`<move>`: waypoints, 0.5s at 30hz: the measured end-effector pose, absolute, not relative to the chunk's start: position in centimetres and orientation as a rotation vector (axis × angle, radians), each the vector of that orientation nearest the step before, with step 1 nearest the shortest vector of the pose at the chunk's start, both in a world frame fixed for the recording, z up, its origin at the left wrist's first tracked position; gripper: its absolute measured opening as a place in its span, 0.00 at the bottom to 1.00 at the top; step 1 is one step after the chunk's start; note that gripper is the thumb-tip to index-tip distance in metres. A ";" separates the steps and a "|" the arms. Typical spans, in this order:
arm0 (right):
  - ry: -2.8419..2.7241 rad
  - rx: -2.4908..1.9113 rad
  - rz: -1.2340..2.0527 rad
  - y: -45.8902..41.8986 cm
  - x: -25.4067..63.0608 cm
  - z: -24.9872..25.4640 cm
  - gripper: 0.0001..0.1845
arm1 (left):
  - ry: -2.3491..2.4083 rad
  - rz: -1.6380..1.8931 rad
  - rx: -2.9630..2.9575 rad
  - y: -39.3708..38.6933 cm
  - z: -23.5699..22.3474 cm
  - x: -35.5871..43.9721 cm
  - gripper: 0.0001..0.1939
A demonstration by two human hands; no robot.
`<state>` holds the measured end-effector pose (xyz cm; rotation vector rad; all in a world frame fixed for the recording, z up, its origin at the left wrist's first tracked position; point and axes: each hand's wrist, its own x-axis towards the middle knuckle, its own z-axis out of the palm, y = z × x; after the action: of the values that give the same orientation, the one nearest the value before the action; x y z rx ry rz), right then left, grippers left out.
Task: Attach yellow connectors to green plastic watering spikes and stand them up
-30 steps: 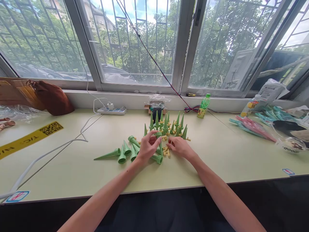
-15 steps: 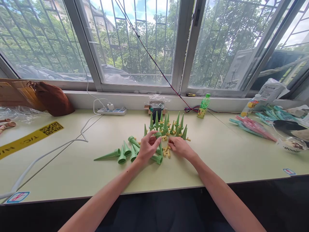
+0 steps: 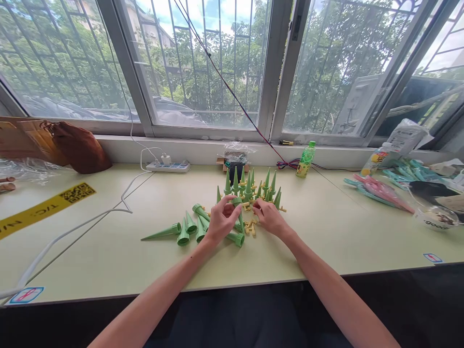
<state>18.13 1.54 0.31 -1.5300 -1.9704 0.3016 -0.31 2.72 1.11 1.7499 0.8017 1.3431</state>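
Note:
My left hand (image 3: 224,220) is closed around a green plant watering spike (image 3: 237,201), its ridged cap end up and its tip pointing down. Just right of that cap is a small yellow valve (image 3: 245,205); whether it touches the spike I cannot tell. My right hand (image 3: 270,217) is closed in a pinch close to the valve, its fingertips hiding whatever is between them. Several loose yellow valves (image 3: 250,227) lie on the table below. Left of my left hand are loose green spikes (image 3: 183,235), lying or standing on their open ends.
Behind my hands stand several green spikes (image 3: 248,189) with yellow valves. Farther back are a small box (image 3: 237,169), a green bottle (image 3: 306,159) and a power strip (image 3: 168,166). A white cable (image 3: 125,205) crosses the left side. Packaged items (image 3: 384,192) lie at the right.
My right hand has drawn up slightly from the loose yellow valves, and its fingers have shifted. My left hand keeps its place with the green watering spike.

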 end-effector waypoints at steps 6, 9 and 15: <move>-1.744 -1.181 0.337 1.1 17.9 0.9 0.13 | 0.809 1.352 1.724 2.7 1.1 -0.2 0.16; -1.640 -1.127 0.425 1.0 17.8 1.1 0.16 | 0.814 1.351 1.705 2.7 1.0 -0.2 0.17; -1.447 -0.990 0.720 1.2 17.5 1.0 0.18 | 0.745 1.308 1.658 2.8 1.0 0.0 0.19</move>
<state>17.48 1.22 1.01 -0.9898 -1.4473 0.7204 0.05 2.83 0.96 1.6582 0.7454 1.3084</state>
